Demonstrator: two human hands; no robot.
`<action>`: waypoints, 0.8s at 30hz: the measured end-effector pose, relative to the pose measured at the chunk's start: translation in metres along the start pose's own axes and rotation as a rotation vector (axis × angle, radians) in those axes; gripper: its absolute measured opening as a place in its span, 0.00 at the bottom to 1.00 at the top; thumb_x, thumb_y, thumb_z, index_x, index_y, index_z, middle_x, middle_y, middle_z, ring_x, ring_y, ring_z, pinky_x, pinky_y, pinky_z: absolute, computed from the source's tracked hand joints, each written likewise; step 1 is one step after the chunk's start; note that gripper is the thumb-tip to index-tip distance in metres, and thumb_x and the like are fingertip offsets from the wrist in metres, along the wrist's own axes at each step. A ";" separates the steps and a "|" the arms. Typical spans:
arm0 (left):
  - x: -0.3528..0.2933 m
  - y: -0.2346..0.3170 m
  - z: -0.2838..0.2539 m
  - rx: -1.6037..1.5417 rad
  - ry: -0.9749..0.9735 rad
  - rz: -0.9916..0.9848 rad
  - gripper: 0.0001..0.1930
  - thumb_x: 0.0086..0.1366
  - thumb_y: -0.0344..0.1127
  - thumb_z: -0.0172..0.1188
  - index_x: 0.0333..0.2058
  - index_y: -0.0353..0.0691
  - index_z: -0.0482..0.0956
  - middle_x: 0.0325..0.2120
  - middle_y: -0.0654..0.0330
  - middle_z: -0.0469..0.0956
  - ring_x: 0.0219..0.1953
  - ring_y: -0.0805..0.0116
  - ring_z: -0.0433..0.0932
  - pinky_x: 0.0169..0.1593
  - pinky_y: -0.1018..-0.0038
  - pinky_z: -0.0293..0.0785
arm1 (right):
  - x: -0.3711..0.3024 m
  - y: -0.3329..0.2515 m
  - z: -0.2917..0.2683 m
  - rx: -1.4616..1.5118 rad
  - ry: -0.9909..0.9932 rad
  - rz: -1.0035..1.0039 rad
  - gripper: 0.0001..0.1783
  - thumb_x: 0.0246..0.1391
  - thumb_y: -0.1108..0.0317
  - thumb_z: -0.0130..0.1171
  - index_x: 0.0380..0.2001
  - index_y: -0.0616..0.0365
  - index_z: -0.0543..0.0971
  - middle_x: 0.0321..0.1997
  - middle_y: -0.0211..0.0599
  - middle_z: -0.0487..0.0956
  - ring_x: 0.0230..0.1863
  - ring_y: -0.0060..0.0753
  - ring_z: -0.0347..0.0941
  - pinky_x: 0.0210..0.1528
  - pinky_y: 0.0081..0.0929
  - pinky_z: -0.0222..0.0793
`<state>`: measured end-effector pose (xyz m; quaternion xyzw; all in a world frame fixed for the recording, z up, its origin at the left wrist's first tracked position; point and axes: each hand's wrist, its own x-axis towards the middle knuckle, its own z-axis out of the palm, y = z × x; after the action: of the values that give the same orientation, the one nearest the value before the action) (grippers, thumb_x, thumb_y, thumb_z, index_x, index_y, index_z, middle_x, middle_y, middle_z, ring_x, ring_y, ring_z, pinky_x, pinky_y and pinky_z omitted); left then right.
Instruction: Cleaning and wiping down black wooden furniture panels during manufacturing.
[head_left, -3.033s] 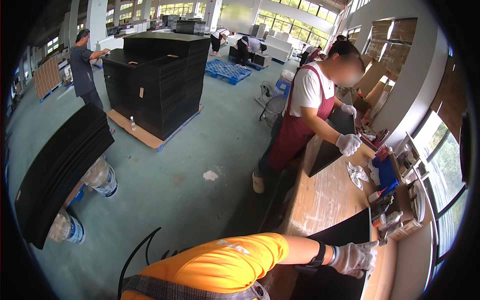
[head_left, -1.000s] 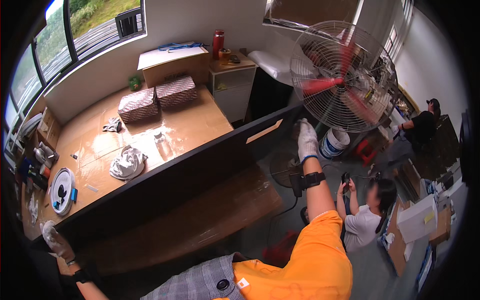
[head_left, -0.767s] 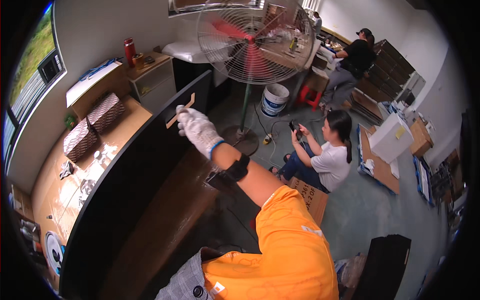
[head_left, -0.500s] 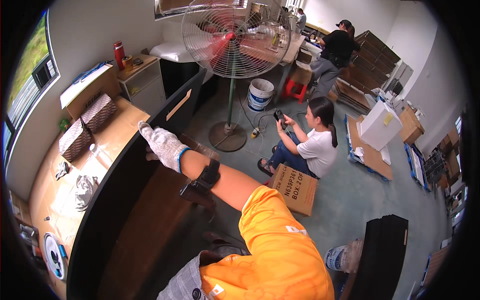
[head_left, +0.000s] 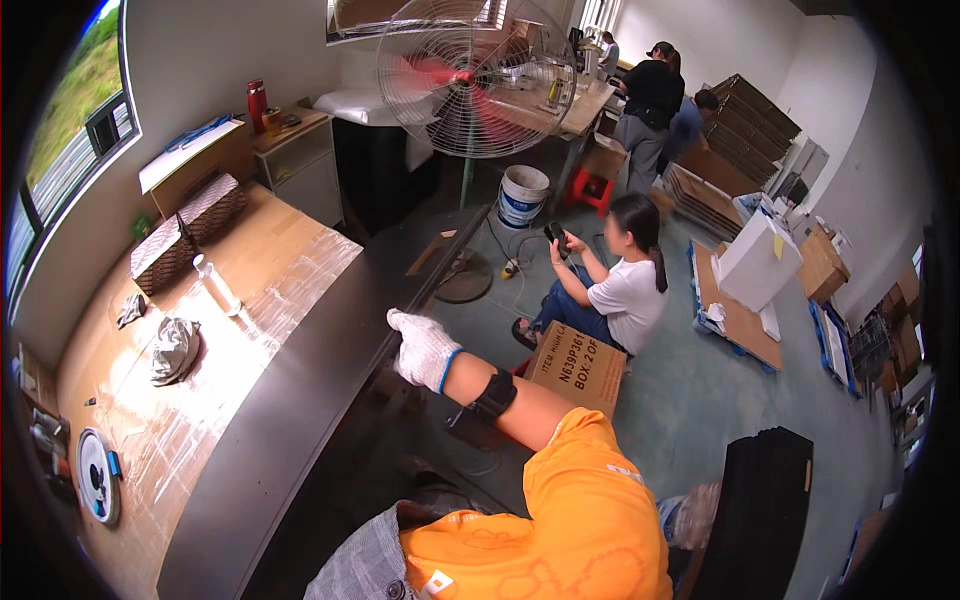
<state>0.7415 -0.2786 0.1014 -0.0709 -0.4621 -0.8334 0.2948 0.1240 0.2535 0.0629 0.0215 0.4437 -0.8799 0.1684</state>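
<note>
My right hand (head_left: pixel 425 350), in a white knitted glove, grips the right long edge of a long black panel (head_left: pixel 300 400), its fingers partly hidden at the edge. The panel slants across the work table (head_left: pixel 262 235), its broad dark face turned up. A pale wood-coloured strip shows near the panel's far end. On the table left of the panel are a clear bottle (head_left: pixel 217 285) with a white cap and a crumpled grey cloth (head_left: pixel 176 350). My left hand is out of sight.
A large caged fan (head_left: pixel 463 77) stands beyond the panel, with a white bucket (head_left: pixel 523 195) near its base. To the right, a person (head_left: pixel 630 285) sits low holding a phone, beside a cardboard box (head_left: pixel 575 368). Black stacked boards (head_left: pixel 755 510) stand at lower right.
The panel has tipped from standing on edge to lying much flatter, its face now upward. My right hand has moved right and nearer with its edge. The view has shifted slightly.
</note>
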 end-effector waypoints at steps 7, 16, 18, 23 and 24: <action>-0.087 -0.077 -0.009 0.006 1.105 -0.199 0.19 0.70 0.45 0.45 0.49 0.38 0.74 0.46 0.57 0.76 0.48 0.65 0.74 0.55 0.68 0.68 | -0.083 0.001 -0.003 -0.018 0.455 0.473 0.09 0.62 0.56 0.51 0.36 0.48 0.71 0.18 0.31 0.67 0.18 0.36 0.66 0.37 0.42 0.73; -0.106 -0.126 0.020 -0.332 1.432 -0.238 0.12 0.62 0.38 0.59 0.41 0.38 0.77 0.43 0.56 0.79 0.45 0.58 0.77 0.55 0.61 0.72 | -0.086 0.074 -0.021 -0.016 0.708 0.549 0.19 0.62 0.55 0.45 0.49 0.56 0.69 0.61 0.39 0.69 0.58 0.52 0.66 0.62 0.62 0.50; -0.106 -0.135 0.018 -0.369 1.558 -0.198 0.12 0.62 0.38 0.59 0.40 0.39 0.77 0.41 0.57 0.79 0.44 0.58 0.77 0.55 0.60 0.72 | -0.081 0.086 -0.032 -0.081 0.731 0.597 0.17 0.61 0.55 0.45 0.46 0.54 0.72 0.55 0.39 0.75 0.53 0.49 0.71 0.57 0.55 0.60; -0.117 -0.140 0.017 -0.331 1.487 -0.328 0.10 0.63 0.40 0.58 0.39 0.42 0.76 0.38 0.56 0.80 0.25 0.65 0.77 0.40 0.67 0.78 | -0.068 0.098 -0.064 -0.130 0.778 0.574 0.16 0.58 0.49 0.52 0.27 0.48 0.71 0.24 0.29 0.76 0.15 0.34 0.65 0.15 0.34 0.60; -0.096 -0.145 0.040 -0.270 1.517 -0.300 0.09 0.64 0.41 0.57 0.39 0.45 0.76 0.37 0.56 0.80 0.19 0.67 0.74 0.33 0.70 0.78 | -0.066 0.094 -0.066 -0.171 0.805 0.606 0.17 0.58 0.48 0.51 0.26 0.47 0.71 0.21 0.28 0.74 0.14 0.33 0.63 0.13 0.32 0.58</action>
<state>0.7332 -0.1473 -0.0194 0.5457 -0.0339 -0.7339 0.4031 0.2086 0.2723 -0.0377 0.4728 0.5177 -0.6740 0.2329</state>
